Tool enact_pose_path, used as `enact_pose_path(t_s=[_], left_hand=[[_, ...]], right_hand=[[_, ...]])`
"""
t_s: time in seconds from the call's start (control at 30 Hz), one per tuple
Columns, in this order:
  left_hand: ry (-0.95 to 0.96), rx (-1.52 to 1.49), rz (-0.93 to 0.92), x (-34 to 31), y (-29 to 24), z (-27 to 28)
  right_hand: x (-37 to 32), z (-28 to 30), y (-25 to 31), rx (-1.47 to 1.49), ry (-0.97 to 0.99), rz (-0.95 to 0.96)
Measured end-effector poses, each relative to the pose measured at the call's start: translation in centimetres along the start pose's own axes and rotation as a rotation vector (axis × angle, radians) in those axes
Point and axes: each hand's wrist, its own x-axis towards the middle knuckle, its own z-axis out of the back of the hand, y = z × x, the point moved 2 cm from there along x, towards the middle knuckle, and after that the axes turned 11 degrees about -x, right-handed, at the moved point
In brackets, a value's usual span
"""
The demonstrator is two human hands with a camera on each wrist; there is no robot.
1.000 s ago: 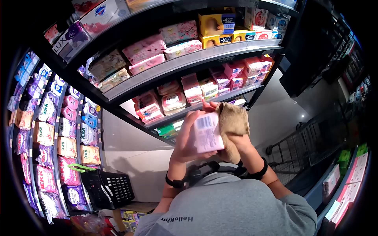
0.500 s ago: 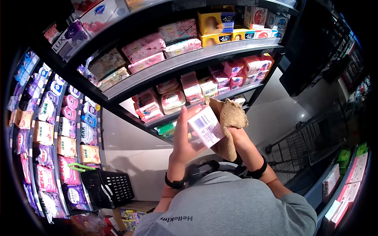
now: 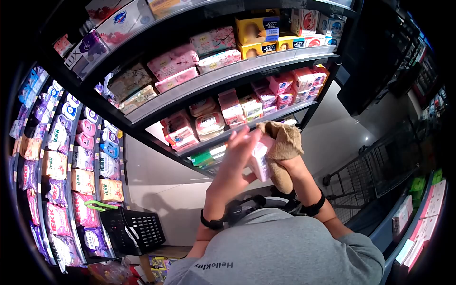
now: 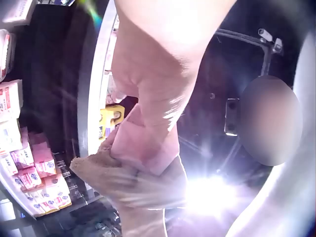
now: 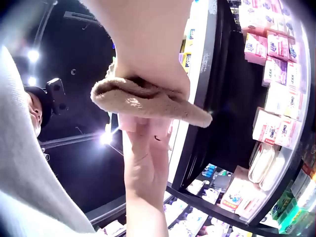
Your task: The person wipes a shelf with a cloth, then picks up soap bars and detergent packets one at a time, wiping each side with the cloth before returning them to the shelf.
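Observation:
In the head view my left hand (image 3: 239, 160) holds a small pink and white box (image 3: 260, 160) upright in front of the shelves, fingers up one side and thumb underneath. My right hand (image 3: 293, 167) grips a tan cloth (image 3: 285, 140) and presses it against the box's far side. From the left wrist view the box (image 4: 142, 144) sits under my left hand (image 4: 153, 94), with the cloth (image 4: 123, 178) beyond it. The right wrist view has the cloth (image 5: 143, 98) bunched under my right hand (image 5: 148, 54) and the box (image 5: 144, 126) just behind it.
Curved shelves (image 3: 228, 76) of boxed and wrapped goods stand just ahead. A side rack (image 3: 61, 166) of packets is on the left, with a black basket (image 3: 137, 230) below it. A wire shopping cart (image 3: 375, 173) stands to the right.
The box has turned from its broad barcode face toward me to nearly edge-on. The cloth has shifted along the box's far side, and both hands have stayed close together.

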Motion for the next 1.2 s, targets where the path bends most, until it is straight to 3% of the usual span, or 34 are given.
enact_pose_path(t_s=[0.07,0.1,0.17,0.2,0.23,0.3,0.33,0.37,0.43,0.5,0.63,0.7,0.87,1.03,1.1,1.2], left_hand=[[-0.069,-0.075,0.177,0.1,1.1,0.0],[-0.115,-0.172,0.205,-0.1,1.8,0.0],[0.021,-0.373,0.189,-1.9,4.0,-0.3],[0.098,-0.500,0.215,-2.3,3.8,-0.1],[0.088,-0.877,0.354,-2.8,3.2,-0.7],[0.026,-1.183,0.476,-2.1,1.7,-0.9],[0.059,-1.162,0.472,-2.4,1.7,-0.7],[-0.032,-1.190,0.457,-2.8,2.4,-1.1],[-0.194,-1.028,0.607,-0.8,0.2,-0.5],[-0.235,-1.069,0.611,-1.3,0.8,-0.3],[-0.272,-1.110,0.518,-1.9,2.4,-0.2],[-0.218,-1.205,0.386,-2.0,2.5,-0.2],[-0.206,-1.264,0.418,-2.1,2.2,-0.3],[-0.207,-1.295,0.452,-1.7,1.5,0.1],[-0.259,-1.080,0.538,-1.6,1.5,0.1],[-0.272,-1.077,0.542,-1.8,1.6,-0.2]], right_hand=[[-0.9,0.7,-1.5,-0.046,-0.065,0.144],[-0.1,0.6,-1.7,-0.269,-0.121,0.093],[-0.1,0.4,1.3,-0.680,-0.129,0.251],[-0.3,0.6,1.0,-0.756,-0.145,0.340],[-0.3,0.1,1.8,-0.912,-0.152,0.479],[0.6,-0.3,1.7,-0.390,-0.008,0.499],[0.2,-0.7,1.7,-0.484,0.031,0.288],[0.5,-2.1,3.4,-0.760,-0.004,0.683],[0.9,-2.8,2.9,-0.924,0.057,0.767],[0.7,-3.4,3.2,-0.890,0.028,0.617],[1.6,-2.1,0.9,-0.683,0.138,0.573],[1.7,-1.6,0.7,-0.571,0.187,0.527],[1.8,-1.5,0.4,-0.307,0.217,0.527],[1.5,-2.5,1.0,-0.243,0.215,0.488],[1.3,-2.9,2.0,-0.344,0.246,0.528],[1.3,-3.0,2.2,-0.394,0.265,0.572]])
